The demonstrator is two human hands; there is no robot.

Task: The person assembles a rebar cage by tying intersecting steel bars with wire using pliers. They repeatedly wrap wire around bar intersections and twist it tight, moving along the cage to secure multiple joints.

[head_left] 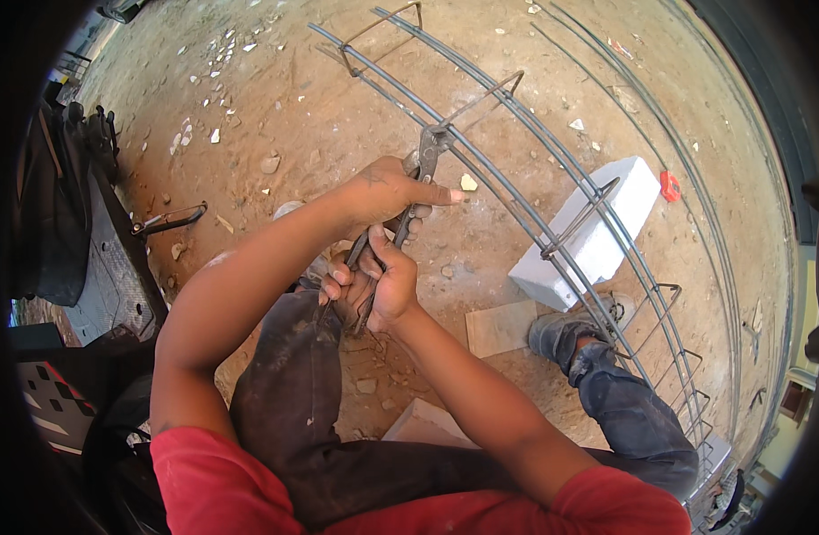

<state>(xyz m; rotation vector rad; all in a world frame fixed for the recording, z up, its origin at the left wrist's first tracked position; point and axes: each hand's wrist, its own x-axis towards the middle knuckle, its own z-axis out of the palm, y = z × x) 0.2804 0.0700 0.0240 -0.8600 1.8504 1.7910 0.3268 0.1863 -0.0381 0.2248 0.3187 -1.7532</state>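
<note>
A pair of pincers [430,160] slants up from my hands, its jaws at a bar of a steel rebar cage [552,244], close to a stirrup. My left hand [391,192] is closed around the upper part of the pincers, thumb stretched out to the right. Lower down, my right hand [387,278] wraps the handles, its fingers curled and its thumb pointing up. Whether the jaws grip a tie wire is too small to tell. The cage runs from the far middle down to the near right.
A white block [570,236] lies under the cage, with a red object [670,186] beside it. Loose long bars [695,169] curve along the right. A flat tile [501,328] lies near my right foot. A parked motorcycle [115,276] stands at the left.
</note>
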